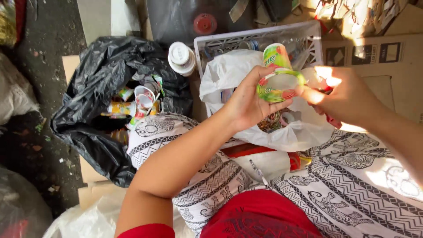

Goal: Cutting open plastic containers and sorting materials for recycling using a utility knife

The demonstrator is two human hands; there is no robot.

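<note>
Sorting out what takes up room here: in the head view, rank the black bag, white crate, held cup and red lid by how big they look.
1. black bag
2. white crate
3. cup in left hand; nearer the camera, so it looks bigger
4. red lid

A small plastic cup (pixel 278 76) with a green, red and white printed wrapper sits right of centre in the upper half of the frame. It lies tilted on its side, its round bottom turned toward the camera. It looks empty and slightly squashed, lifted clear above a white bag.
</note>
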